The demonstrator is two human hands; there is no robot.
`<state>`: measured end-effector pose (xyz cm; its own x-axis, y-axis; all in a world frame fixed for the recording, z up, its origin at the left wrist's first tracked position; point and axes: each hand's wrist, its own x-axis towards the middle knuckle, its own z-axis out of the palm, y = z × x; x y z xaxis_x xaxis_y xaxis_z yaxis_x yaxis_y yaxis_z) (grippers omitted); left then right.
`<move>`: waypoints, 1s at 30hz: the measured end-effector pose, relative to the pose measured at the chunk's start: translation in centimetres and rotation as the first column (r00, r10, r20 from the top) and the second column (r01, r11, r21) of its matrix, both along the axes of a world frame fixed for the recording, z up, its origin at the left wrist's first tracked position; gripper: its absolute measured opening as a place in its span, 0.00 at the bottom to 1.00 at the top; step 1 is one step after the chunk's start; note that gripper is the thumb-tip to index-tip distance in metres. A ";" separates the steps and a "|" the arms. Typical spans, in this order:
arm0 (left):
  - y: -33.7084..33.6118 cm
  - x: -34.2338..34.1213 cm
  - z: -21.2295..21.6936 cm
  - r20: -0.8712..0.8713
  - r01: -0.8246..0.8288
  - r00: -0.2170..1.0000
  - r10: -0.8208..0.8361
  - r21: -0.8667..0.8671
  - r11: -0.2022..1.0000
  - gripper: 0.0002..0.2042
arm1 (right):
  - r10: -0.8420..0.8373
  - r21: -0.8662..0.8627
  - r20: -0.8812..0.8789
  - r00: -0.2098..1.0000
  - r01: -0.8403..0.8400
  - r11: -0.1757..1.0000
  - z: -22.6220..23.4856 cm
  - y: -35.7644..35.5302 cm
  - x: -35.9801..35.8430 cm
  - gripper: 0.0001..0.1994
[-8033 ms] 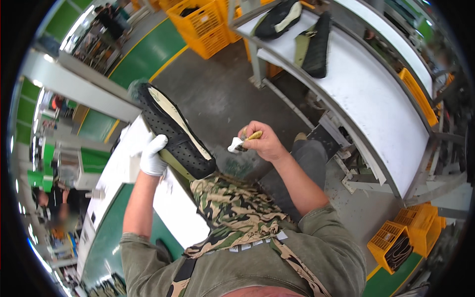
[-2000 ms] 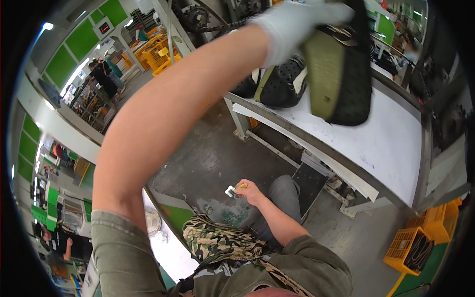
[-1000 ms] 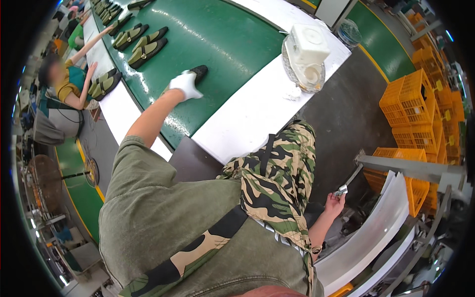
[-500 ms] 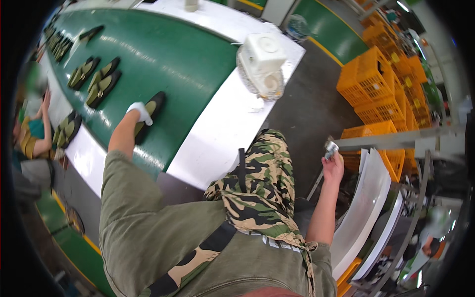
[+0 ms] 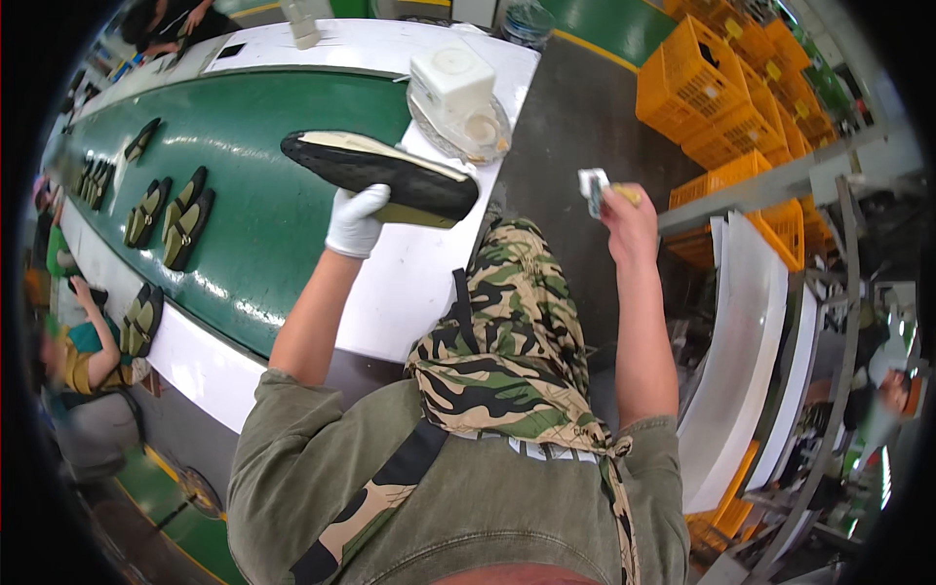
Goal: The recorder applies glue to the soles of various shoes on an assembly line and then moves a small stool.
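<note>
My left hand (image 5: 357,224), in a white glove, grips a black and olive-green shoe (image 5: 400,177) above the table edge. The shoe is tipped so that its black sole and a pale strip along the side show. Bare, my right hand (image 5: 632,222) is closed round the yellowish handle of a small brush (image 5: 593,191) with a whitish head, held off to the right over the floor. Beyond the shoe, a white square plastic container (image 5: 454,74) and a small cup (image 5: 483,131) stand on a plastic-wrapped tray (image 5: 458,152).
Several olive and black shoes (image 5: 187,230) lie on the green conveyor belt (image 5: 263,255), with a white table border (image 5: 375,327) round it. Orange crates (image 5: 690,86) are stacked at right, near a metal frame (image 5: 760,188). Other people work at left (image 5: 96,356) and far left.
My left hand has lifted the shoe off the belt, brought it rightward and turned its sole into view. My right hand has moved up and left with the brush.
</note>
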<state>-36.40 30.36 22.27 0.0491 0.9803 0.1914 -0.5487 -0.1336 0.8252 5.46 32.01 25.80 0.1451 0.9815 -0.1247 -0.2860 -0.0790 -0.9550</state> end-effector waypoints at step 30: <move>-1.9 20.9 12.5 -0.804 0.404 0.551 0.222 0.490 0.772 0.22 | 0.059 0.304 -0.217 0.974 0.010 0.953 13.9 -6.9 -4.0 0.09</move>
